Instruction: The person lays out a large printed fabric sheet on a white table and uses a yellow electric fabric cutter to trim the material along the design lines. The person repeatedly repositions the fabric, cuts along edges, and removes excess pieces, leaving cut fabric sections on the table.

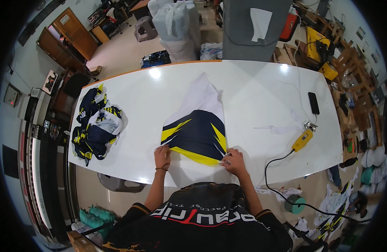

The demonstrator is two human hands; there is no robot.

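A printed fabric panel (195, 131), navy with yellow and white streaks and a yellow band along its near edge, is spread on the white table in front of me. White cloth (200, 97) extends from its far side; whether it is the same piece I cannot tell. My left hand (162, 157) pinches the panel's near left corner. At the near right corner, my right hand (234, 162) has its fingers closed on the cloth. Something small and greyish shows by those fingertips, too small to name.
A heap of navy, yellow and white cloth pieces (97, 126) lies on the table's left. To the right are a yellow corded power tool (302, 140), a black phone (313, 103) and thin white scraps (274, 128). A grey cabinet (244, 46) stands beyond the far edge.
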